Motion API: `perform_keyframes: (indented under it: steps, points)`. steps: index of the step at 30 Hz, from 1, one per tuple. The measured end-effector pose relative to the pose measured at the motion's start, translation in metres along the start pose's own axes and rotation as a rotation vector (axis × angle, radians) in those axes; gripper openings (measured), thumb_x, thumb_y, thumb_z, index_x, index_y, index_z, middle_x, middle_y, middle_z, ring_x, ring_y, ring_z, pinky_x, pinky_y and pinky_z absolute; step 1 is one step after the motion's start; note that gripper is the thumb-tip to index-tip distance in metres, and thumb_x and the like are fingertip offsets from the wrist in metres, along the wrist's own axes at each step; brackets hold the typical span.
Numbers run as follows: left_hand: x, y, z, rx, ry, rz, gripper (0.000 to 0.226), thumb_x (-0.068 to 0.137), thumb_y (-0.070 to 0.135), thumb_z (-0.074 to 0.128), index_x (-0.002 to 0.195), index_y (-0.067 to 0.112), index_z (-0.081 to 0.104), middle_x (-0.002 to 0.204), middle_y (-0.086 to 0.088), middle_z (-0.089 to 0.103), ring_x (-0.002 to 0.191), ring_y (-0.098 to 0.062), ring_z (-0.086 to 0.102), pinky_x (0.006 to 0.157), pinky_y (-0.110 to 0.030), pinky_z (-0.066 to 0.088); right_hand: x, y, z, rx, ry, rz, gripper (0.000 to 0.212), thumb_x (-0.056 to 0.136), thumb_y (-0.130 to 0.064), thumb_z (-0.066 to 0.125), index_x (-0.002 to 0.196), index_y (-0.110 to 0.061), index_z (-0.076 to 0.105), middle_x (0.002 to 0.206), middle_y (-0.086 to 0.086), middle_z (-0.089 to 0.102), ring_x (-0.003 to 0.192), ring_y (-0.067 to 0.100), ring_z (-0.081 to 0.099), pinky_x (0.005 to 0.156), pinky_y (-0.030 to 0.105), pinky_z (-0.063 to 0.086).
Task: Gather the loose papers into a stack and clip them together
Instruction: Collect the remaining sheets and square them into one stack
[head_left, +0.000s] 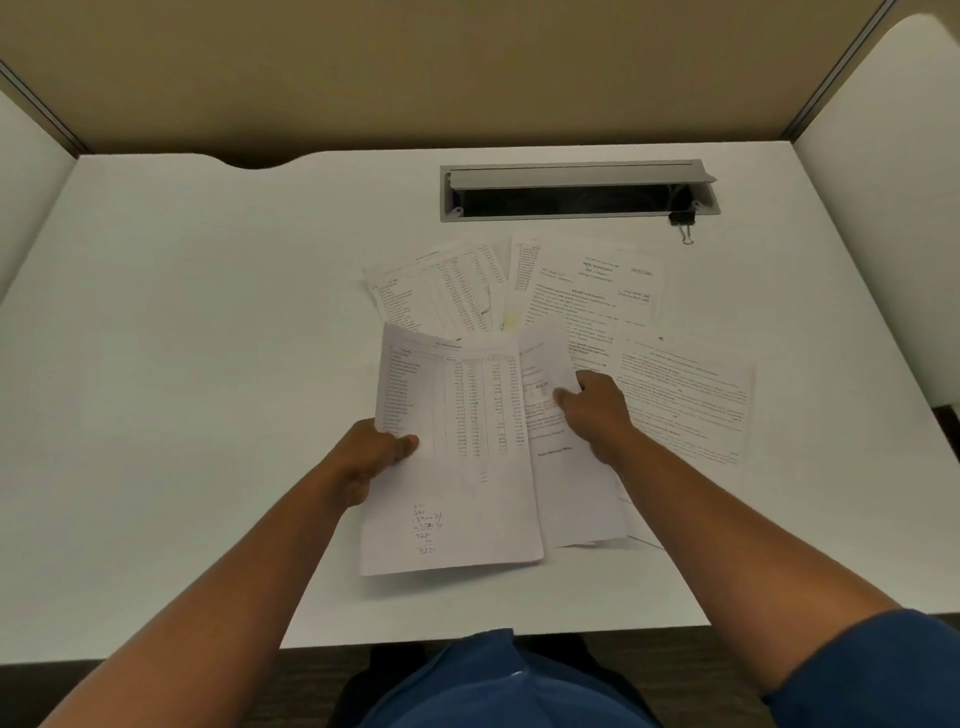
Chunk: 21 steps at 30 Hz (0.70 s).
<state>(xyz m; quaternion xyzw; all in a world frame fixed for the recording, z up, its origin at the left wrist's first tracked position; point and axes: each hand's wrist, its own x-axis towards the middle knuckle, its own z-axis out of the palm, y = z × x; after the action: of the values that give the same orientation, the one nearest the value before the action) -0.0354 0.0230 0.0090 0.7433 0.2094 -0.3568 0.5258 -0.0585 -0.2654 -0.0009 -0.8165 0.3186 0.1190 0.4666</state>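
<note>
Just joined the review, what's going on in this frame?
A person is gathering loose papers on a white desk. The left hand grips a table sheet by its left edge; the right hand pinches the next sheet beside it. More papers lie fanned out behind. The binder clip sits untouched by the cable tray.

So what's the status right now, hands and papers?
Left hand grips table sheet at its left edge. Right hand pinches next sheet. Other papers lie spread on desk. Binder clip untouched by cable slot.
</note>
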Motion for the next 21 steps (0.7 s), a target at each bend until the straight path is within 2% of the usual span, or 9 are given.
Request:
perform_keyframes:
  steps: [2, 6, 12, 16, 21]
  points:
    - [0.001, 0.004, -0.009, -0.026, 0.023, 0.018, 0.047, 0.095, 0.008, 0.068, 0.141, 0.006, 0.055, 0.127, -0.016, 0.067, 0.11, -0.036, 0.065, 0.098, -0.05, 0.053, 0.001, -0.005, -0.006, 0.046, 0.04, -0.037, 0.034, 0.1, -0.023, 0.056, 0.131, -0.01, 0.061, 0.129, 0.006, 0.065, 0.113, 0.025, 0.061, 0.1, 0.04, 0.052]
    - [0.001, 0.016, -0.033, -0.035, 0.095, 0.063, 0.045, 0.095, 0.008, 0.068, 0.138, 0.007, 0.057, 0.123, -0.016, 0.067, 0.107, -0.036, 0.065, 0.094, -0.049, 0.054, 0.004, -0.02, -0.03, 0.074, 0.163, -0.108, 0.024, 0.102, -0.018, 0.05, 0.122, -0.013, 0.064, 0.111, 0.002, 0.067, 0.099, 0.023, 0.063, 0.082, 0.03, 0.048]
    - [0.002, 0.033, -0.074, -0.009, 0.171, 0.136, 0.044, 0.095, 0.008, 0.068, 0.137, 0.006, 0.058, 0.123, -0.016, 0.067, 0.107, -0.038, 0.065, 0.095, -0.052, 0.054, 0.013, -0.036, -0.063, 0.123, 0.233, -0.185, 0.028, 0.102, -0.022, 0.053, 0.127, -0.012, 0.064, 0.11, -0.001, 0.065, 0.1, 0.018, 0.06, 0.085, 0.023, 0.043]
    - [0.002, 0.039, -0.09, -0.021, 0.184, 0.159, 0.043, 0.094, 0.009, 0.069, 0.136, 0.007, 0.059, 0.126, -0.017, 0.067, 0.109, -0.04, 0.066, 0.098, -0.059, 0.052, 0.013, -0.045, -0.075, 0.243, 0.189, -0.169, 0.025, 0.101, -0.025, 0.057, 0.122, -0.017, 0.067, 0.111, -0.002, 0.07, 0.102, 0.02, 0.066, 0.09, 0.033, 0.054]
    - [-0.003, 0.043, -0.072, -0.105, 0.061, 0.185, 0.042, 0.094, 0.006, 0.068, 0.136, 0.006, 0.06, 0.124, -0.017, 0.069, 0.109, -0.038, 0.067, 0.097, -0.057, 0.054, 0.006, -0.057, -0.059, 0.424, 0.009, -0.073, 0.025, 0.098, -0.025, 0.064, 0.12, -0.013, 0.067, 0.111, 0.003, 0.074, 0.099, 0.022, 0.071, 0.088, 0.039, 0.059]
